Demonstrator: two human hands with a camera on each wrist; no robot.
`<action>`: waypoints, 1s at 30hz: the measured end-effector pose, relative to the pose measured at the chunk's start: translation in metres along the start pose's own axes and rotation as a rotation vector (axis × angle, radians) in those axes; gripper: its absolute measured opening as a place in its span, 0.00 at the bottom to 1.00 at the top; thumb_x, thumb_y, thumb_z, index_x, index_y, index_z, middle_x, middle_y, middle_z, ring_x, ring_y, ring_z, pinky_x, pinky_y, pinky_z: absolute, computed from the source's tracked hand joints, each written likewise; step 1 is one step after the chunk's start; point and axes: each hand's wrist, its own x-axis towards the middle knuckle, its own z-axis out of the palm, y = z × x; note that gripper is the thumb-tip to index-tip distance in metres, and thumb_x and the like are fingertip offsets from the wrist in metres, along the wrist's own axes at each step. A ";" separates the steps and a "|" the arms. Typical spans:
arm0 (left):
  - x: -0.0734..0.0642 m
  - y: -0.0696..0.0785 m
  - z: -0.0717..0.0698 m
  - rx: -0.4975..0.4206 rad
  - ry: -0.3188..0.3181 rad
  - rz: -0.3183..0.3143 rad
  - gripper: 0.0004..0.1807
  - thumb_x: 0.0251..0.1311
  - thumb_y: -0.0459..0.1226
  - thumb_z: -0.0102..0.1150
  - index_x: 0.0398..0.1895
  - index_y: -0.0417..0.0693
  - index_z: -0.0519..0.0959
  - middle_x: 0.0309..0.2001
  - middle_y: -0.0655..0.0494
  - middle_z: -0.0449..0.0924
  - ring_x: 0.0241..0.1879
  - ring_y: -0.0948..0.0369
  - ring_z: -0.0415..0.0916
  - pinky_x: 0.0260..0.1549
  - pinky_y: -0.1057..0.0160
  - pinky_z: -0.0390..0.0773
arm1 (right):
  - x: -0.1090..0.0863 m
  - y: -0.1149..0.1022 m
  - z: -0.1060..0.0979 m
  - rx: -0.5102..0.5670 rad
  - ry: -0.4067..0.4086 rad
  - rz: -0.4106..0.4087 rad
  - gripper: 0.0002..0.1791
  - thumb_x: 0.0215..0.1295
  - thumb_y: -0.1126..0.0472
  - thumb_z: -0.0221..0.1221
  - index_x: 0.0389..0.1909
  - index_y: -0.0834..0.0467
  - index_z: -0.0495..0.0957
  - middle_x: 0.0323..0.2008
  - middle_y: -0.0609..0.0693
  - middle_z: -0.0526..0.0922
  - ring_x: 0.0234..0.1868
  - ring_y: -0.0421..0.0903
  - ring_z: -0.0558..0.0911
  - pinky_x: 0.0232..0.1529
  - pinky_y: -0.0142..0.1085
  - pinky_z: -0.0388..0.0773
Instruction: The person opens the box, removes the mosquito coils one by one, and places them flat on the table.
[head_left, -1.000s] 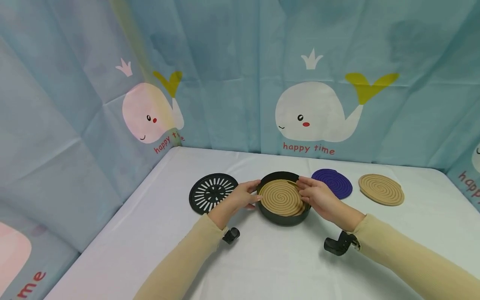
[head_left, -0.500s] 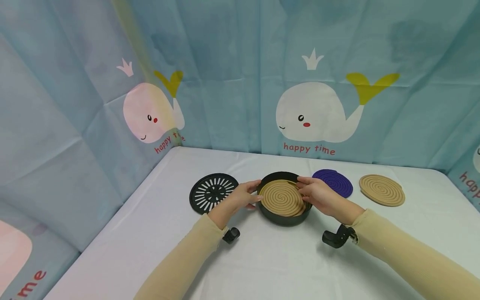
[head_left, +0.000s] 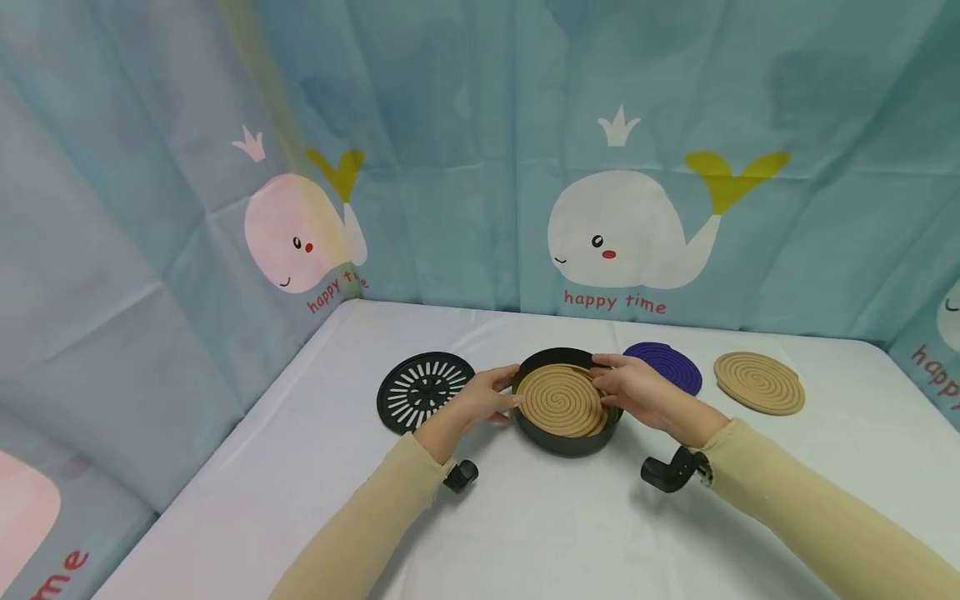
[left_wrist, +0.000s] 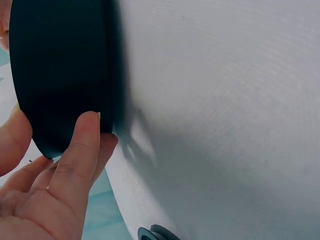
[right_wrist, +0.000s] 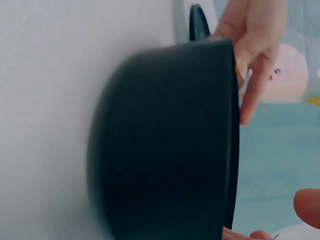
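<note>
A round black mosquito coil holder (head_left: 567, 447) stands on the white table. Inside it lies a tan mosquito coil (head_left: 558, 400), with a thin yellow edge showing along its far left side. My left hand (head_left: 480, 398) grips the holder's left rim, thumb over the top and fingers against the outer wall in the left wrist view. My right hand (head_left: 633, 390) reaches over the right rim, its fingertips at the rim and over the coil's right edge. In the right wrist view its thumb stays well apart from its fingers.
A slotted black lid (head_left: 424, 390) lies left of the holder, partly behind my left hand. Towards the right lie a purple coil (head_left: 667, 367) and another tan coil (head_left: 759, 382). A hanging cloth (head_left: 450, 233) with printed whales rises behind the table.
The head view has tilted slightly. My right wrist has shifted a little to the left, while both hands stay at the holder and the coil keeps its place.
</note>
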 end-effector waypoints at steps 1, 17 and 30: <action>0.000 -0.001 0.000 0.000 -0.003 -0.002 0.34 0.65 0.27 0.57 0.74 0.43 0.59 0.71 0.40 0.59 0.60 0.49 0.72 0.47 0.51 0.79 | 0.000 0.000 -0.001 0.004 0.009 0.006 0.36 0.70 0.73 0.40 0.73 0.73 0.35 0.73 0.73 0.41 0.73 0.66 0.47 0.68 0.56 0.53; -0.004 0.002 0.001 0.004 0.004 0.006 0.34 0.65 0.27 0.56 0.74 0.43 0.59 0.71 0.39 0.59 0.60 0.48 0.72 0.47 0.51 0.79 | 0.017 -0.004 -0.011 -0.059 0.099 0.007 0.27 0.75 0.68 0.39 0.71 0.75 0.51 0.67 0.70 0.61 0.57 0.50 0.74 0.52 0.37 0.74; -0.003 0.000 0.001 0.008 0.002 0.028 0.34 0.66 0.26 0.55 0.74 0.40 0.58 0.71 0.37 0.58 0.59 0.47 0.73 0.47 0.51 0.79 | 0.028 -0.002 -0.007 -0.144 0.125 -0.015 0.23 0.72 0.68 0.47 0.64 0.75 0.64 0.32 0.45 0.75 0.30 0.39 0.71 0.36 0.32 0.72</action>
